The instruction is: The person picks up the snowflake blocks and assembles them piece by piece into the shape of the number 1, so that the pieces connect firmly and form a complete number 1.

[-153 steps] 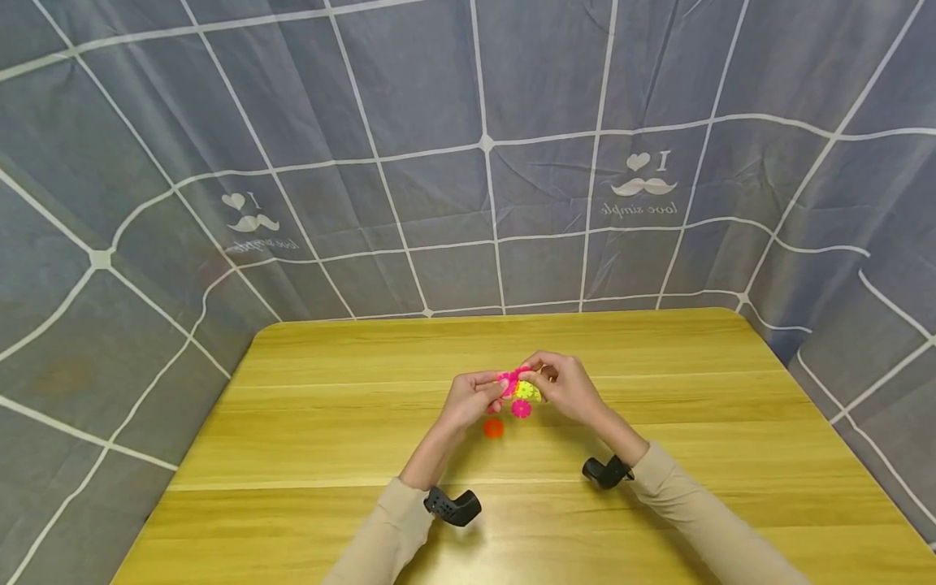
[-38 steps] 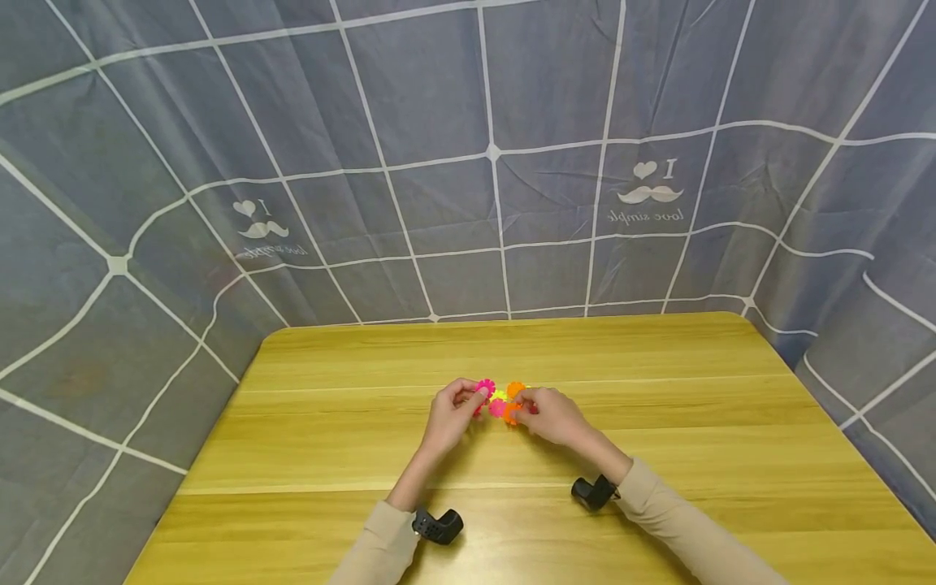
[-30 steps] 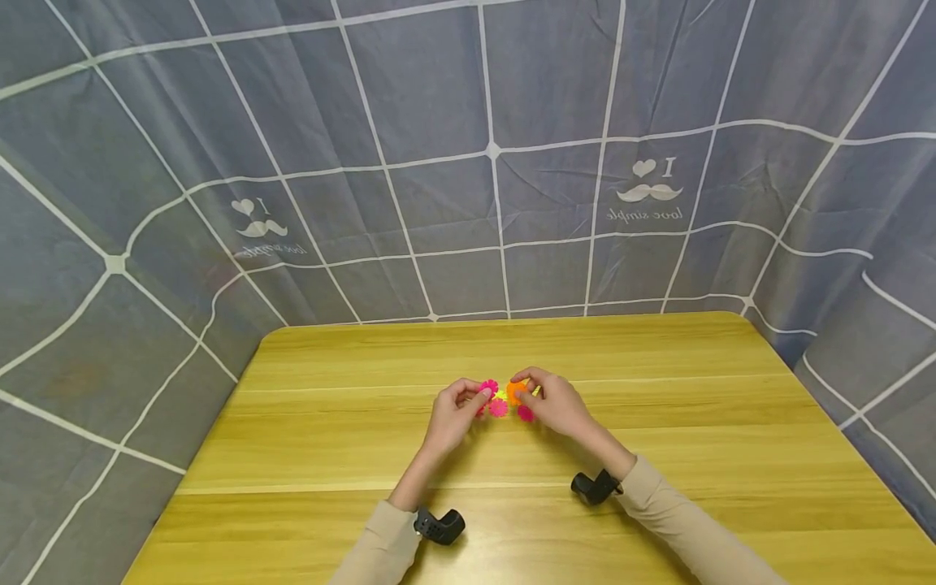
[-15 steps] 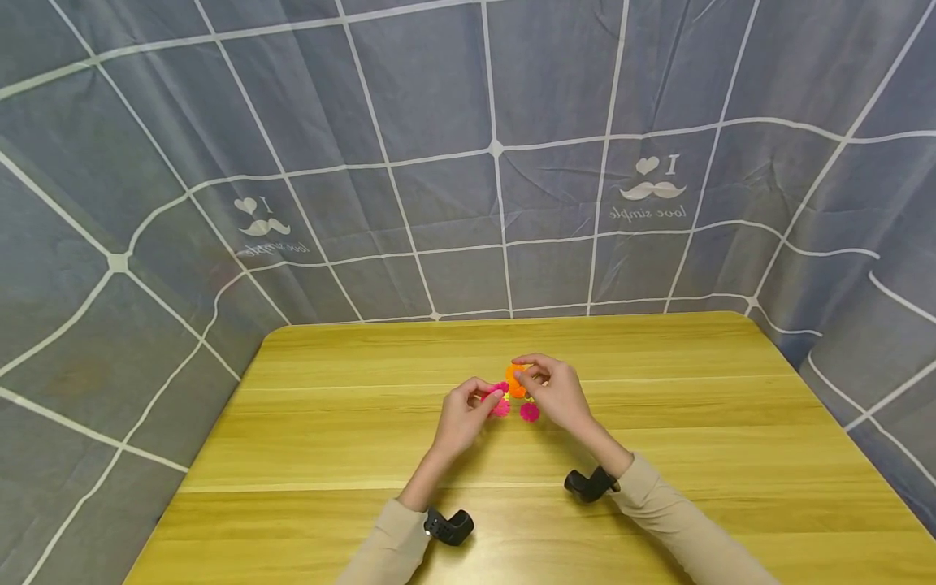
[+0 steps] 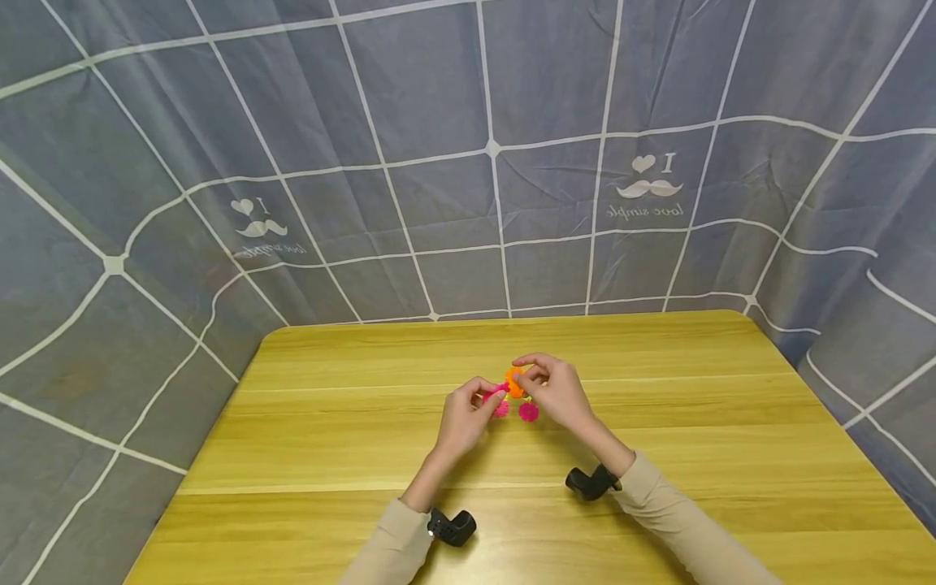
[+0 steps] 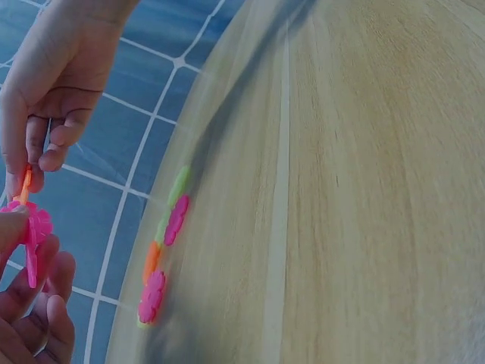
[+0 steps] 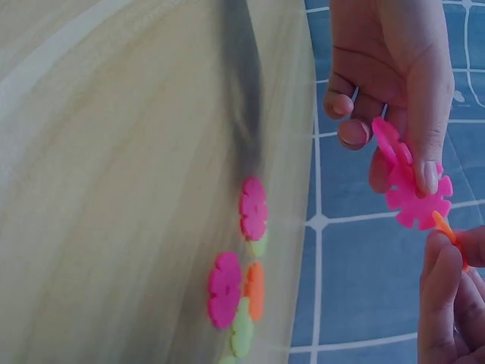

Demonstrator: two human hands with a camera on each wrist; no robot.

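Note:
My left hand (image 5: 462, 418) pinches a pink notched flower disc (image 7: 418, 203) between thumb and fingers. A second pink disc (image 7: 388, 140) stands crosswise in it, slotted together. My right hand (image 5: 561, 396) pinches an orange flower disc (image 5: 515, 382) by its edge, held on edge in the right wrist view. The orange disc's rim meets the notched rim of the pink disc. Both hands are raised above the table. Below them lie loose discs: a pink one (image 7: 254, 208), a darker pink one (image 7: 224, 290), an orange one (image 7: 255, 290) and a pale green one (image 7: 242, 327).
The loose discs lie close together on the wood-grain table (image 5: 329, 439), some overlapping in the wrist views. A grey curtain (image 5: 439, 203) with white grid lines hangs behind and beside the table. Each wrist wears a black camera (image 5: 452, 528).
Five seconds ago both hands were at the pink pieces. My right hand has since picked an orange disc off the table and raised it to them. My left hand has shifted slightly right.

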